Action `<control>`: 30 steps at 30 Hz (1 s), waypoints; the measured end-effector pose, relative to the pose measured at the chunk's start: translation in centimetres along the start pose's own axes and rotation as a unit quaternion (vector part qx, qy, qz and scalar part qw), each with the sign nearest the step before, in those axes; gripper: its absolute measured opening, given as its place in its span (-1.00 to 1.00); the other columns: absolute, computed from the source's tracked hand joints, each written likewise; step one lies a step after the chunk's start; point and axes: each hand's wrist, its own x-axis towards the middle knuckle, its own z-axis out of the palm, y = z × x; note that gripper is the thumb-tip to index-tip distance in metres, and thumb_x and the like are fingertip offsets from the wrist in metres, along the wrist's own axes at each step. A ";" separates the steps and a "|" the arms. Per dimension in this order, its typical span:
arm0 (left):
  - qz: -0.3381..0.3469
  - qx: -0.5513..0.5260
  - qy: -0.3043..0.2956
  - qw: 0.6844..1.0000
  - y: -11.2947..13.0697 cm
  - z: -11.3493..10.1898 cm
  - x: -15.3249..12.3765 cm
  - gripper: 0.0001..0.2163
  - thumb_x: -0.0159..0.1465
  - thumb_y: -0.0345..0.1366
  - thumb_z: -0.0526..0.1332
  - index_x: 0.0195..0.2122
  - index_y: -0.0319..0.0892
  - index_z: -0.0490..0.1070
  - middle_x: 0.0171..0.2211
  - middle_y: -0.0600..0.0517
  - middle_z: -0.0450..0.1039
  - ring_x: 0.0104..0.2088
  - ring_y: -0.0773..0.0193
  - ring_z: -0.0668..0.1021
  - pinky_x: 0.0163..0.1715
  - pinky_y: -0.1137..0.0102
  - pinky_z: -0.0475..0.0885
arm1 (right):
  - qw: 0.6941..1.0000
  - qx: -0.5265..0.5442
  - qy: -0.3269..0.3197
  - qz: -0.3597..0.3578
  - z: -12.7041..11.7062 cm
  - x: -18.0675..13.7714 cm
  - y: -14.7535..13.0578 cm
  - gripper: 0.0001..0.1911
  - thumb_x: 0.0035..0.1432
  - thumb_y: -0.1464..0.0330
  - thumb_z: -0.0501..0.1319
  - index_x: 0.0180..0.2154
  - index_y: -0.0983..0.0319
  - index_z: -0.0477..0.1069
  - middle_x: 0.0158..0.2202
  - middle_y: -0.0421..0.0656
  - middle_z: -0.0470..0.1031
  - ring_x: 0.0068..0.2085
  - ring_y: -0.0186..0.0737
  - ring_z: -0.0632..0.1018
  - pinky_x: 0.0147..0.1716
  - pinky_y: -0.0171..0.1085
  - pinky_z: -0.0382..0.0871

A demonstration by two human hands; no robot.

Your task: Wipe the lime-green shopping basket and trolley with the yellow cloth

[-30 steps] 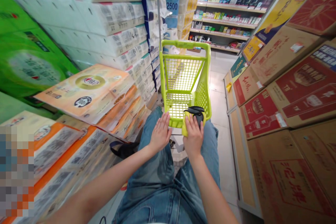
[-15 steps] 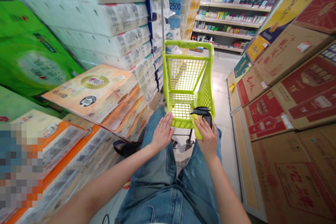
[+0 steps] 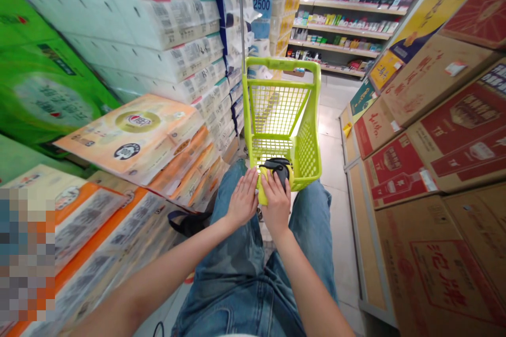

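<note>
The lime-green shopping cart basket [image 3: 312, 142] stands between my knees, its grid walls open to view. Pressed to its near rim is a yellow and dark grey cloth [image 3: 281, 168], bunched up with black edging on top. My right hand [image 3: 275, 200] grips this cloth from the near side. Right beside it, my left hand [image 3: 242, 200] lies flat with fingers stretched out at the basket's near left corner. The two hands nearly touch. Part of the near rim is hidden by the hands and cloth.
Stacked tissue packs [image 3: 134, 126] crowd the left side, with a dark strap [image 3: 190, 224] below them. Cardboard cartons [image 3: 430, 258] line the right on a low platform. Ahead are product shelves [image 3: 351, 8]. A metal pole [image 3: 242, 21] rises at the cart's left. Tiled floor [image 3: 336, 152] runs along the right.
My right hand has slid left along the near rim with the cloth, from the basket's right corner to beside my left hand. The left hand stays almost in place.
</note>
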 end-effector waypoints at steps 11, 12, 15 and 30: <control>0.004 0.007 0.002 1.000 0.2 0.2 0.3 -0.40 0.43 -0.30 -0.08 0.43 -0.21 -0.34 0.42 -0.17 -0.10 0.42 0.10 -0.02 0.34 0.06 0.08 | 0.999 -0.032 0.002 -0.018 -5.1 -1.7 9.6 -0.34 0.11 0.59 0.05 0.22 0.09 0.30 0.25 -0.14 0.37 0.31 -0.15 0.31 0.33 0.04 -0.02; 0.005 0.007 0.002 1.000 0.2 0.2 0.3 -0.40 0.43 -0.30 -0.07 0.43 -0.21 -0.34 0.42 -0.17 -0.10 0.42 0.09 -0.02 0.34 0.06 0.09 | 0.999 -0.039 0.017 0.000 -5.5 -1.8 10.6 -0.36 0.12 0.57 0.04 0.21 0.08 0.31 0.24 -0.14 0.38 0.31 -0.14 0.32 0.32 0.05 -0.01; 0.000 0.010 0.004 1.000 0.3 0.3 0.3 -0.39 0.43 -0.31 -0.06 0.43 -0.21 -0.34 0.42 -0.17 -0.09 0.42 0.10 -0.03 0.34 0.06 0.08 | 0.996 -0.049 0.054 0.053 -5.5 -1.9 11.6 -0.37 0.13 0.56 0.03 0.21 0.06 0.31 0.24 -0.13 0.38 0.30 -0.13 0.34 0.32 0.08 0.00; -0.003 -0.009 -0.003 1.000 -0.2 0.0 0.0 -0.39 0.41 -0.33 -0.07 0.43 -0.22 -0.33 0.42 -0.19 -0.10 0.43 0.10 -0.04 0.34 0.06 0.07 | 0.999 0.021 -0.019 -0.042 -0.5 -0.4 0.4 -0.44 0.18 0.54 0.08 0.21 0.13 0.30 0.24 -0.15 0.38 0.30 -0.17 0.32 0.38 0.01 -0.17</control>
